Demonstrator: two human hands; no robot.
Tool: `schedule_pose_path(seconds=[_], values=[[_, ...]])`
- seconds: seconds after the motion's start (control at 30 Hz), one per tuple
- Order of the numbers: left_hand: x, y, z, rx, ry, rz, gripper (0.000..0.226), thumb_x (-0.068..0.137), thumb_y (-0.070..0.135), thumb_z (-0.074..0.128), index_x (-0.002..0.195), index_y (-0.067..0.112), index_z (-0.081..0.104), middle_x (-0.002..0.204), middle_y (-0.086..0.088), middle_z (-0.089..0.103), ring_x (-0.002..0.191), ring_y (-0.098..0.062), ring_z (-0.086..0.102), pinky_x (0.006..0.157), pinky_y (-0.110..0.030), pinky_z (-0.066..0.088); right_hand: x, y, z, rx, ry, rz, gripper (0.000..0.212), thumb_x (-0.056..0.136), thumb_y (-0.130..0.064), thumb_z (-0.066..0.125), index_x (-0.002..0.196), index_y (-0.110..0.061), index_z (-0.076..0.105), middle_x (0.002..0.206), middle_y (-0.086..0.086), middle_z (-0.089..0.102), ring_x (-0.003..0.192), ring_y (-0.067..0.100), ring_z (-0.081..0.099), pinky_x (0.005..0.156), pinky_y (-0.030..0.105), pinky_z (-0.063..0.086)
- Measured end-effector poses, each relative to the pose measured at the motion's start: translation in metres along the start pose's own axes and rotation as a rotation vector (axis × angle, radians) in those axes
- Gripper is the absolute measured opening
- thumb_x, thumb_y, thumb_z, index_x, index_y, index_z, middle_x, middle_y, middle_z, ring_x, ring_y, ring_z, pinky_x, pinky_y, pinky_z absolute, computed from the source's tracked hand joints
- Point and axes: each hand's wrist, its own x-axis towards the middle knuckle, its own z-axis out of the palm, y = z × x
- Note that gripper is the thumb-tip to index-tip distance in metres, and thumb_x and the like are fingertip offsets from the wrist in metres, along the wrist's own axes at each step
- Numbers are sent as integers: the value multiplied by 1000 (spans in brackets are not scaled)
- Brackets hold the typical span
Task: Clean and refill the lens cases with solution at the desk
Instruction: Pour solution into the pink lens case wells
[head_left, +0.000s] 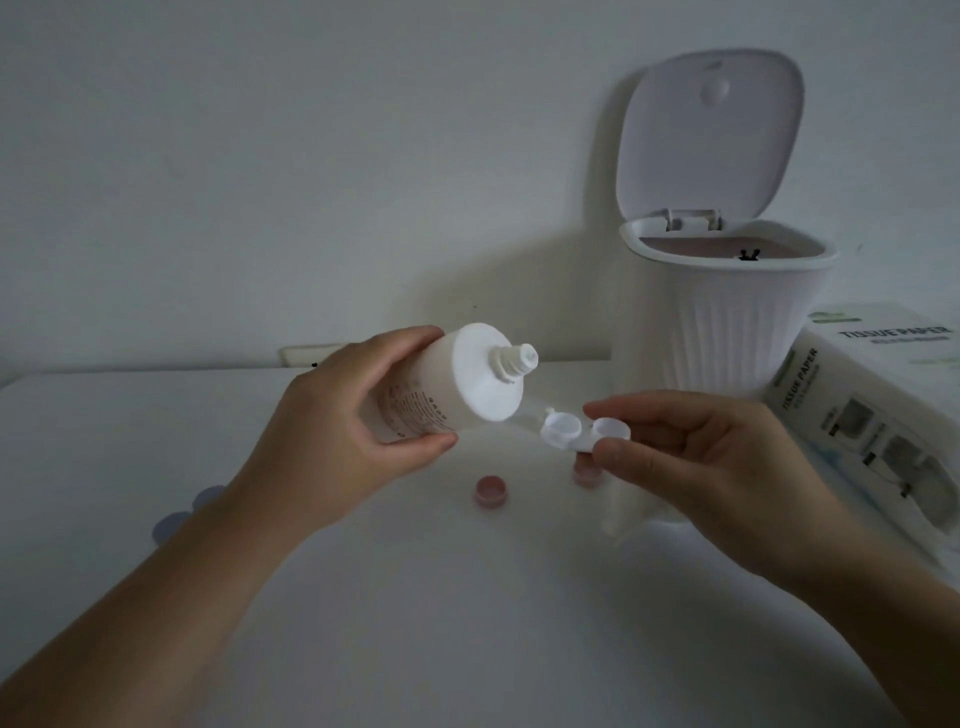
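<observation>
— What's nearest you?
— My left hand (332, 415), fingers wrapped around the white plastic solution bottle (447, 382), uncapped nozzle tilted right.
— And the other hand?
— My right hand (711, 462) pinches the white twin-well lens case (576, 431) just above the white surface (467, 597), over two pink round caps (491, 491).

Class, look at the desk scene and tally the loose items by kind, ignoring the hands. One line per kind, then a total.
Solution bottle: 1
White lens case, both wells uncapped: 1
Pink caps: 2
Bluish caps, partly hidden behind the left arm: 2
White lidded bin, lid up: 1
Tissue paper pack: 1
Total: 8
</observation>
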Motion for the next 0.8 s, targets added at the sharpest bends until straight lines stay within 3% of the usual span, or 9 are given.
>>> schedule_pose_path(seconds=[0.17, 0.37, 0.47, 0.57, 0.7, 0.8], values=[[1, -2, 2, 91, -8, 95, 82, 62, 19, 97, 135, 28, 60, 124, 28, 58, 115, 24, 43, 97, 0, 31, -2, -1, 0, -15, 37, 1, 38, 70, -44, 77, 104, -26, 77, 84, 0, 80, 85, 15, 77, 88, 45, 59], [3, 0, 2, 92, -20, 162, 74, 64, 12, 94, 131, 21, 64, 126, 28, 53, 117, 19, 43, 91, 0, 37, -1, 1, 1, -10, 52, -1, 38, 70, -47, 78, 103, -27, 78, 86, -1, 80, 87, 17, 77, 87, 51, 59], [4, 2, 1, 83, -36, 168, 70, 65, 11, 92, 129, 19, 65, 126, 28, 53, 118, 19, 41, 85, 3, 37, -1, 1, 1, -25, 36, 7, 38, 67, -47, 78, 100, -28, 79, 90, -7, 80, 89, 14, 76, 89, 45, 59], [4, 4, 0, 87, -47, 164, 69, 65, 9, 91, 129, 18, 66, 127, 23, 57, 119, 19, 40, 84, 3, 37, 0, 1, 1, -77, 9, -10, 34, 68, -45, 78, 99, -29, 79, 89, -12, 79, 87, 9, 76, 85, 29, 61], [5, 7, -1, 126, -70, 186, 69, 63, 2, 90, 127, 14, 67, 127, 15, 60, 119, 5, 48, 91, 1, 36, 0, 1, 2, -87, 1, -16, 36, 65, -49, 76, 96, -30, 79, 87, -13, 79, 86, 5, 75, 82, 17, 56], [6, 8, -1, 123, -74, 207, 69, 62, -1, 90, 126, 13, 68, 127, 14, 59, 124, 20, 40, 99, -2, 32, 0, 1, 1, -118, -16, -16, 36, 66, -51, 75, 96, -33, 78, 89, -16, 78, 86, 2, 74, 82, 16, 56]])
